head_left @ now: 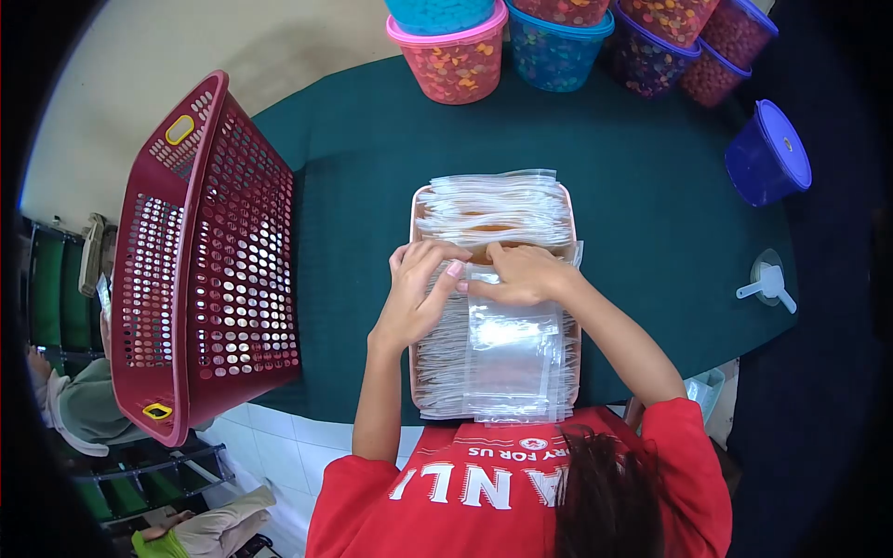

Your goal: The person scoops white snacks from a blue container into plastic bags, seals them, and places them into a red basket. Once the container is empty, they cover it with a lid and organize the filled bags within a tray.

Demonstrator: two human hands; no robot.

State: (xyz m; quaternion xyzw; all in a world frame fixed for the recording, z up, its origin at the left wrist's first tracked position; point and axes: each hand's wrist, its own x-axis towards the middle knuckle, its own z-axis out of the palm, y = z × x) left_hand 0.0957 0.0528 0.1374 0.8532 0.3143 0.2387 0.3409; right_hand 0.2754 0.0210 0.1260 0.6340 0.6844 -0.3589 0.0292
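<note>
A pink rectangular basket (pixel 413 200) packed with clear plastic pouches (pixel 493 219) stands in front of my body. Across the front stack lies a flat, shiny clear plastic pouch (pixel 517 358). At this pouch's upper left edge, my left hand (pixel 419 284) is closed, thumb and forefinger near each other on the plastic. My right hand (pixel 526 274) bends its fingers over the upper edge, into the gap between the rows, with its thumb lying on the front side. Its fingertips are partly hidden behind the plastic.
A tall maroon perforated basket (pixel 200 251) stands at the left table edge. Lidded tubs of colourful pieces (pixel 456 65) line the back. A purple tub (pixel 767 153) and a white scoop (pixel 770 282) are on the right. Another person's legs (pixel 219 530) show at lower left.
</note>
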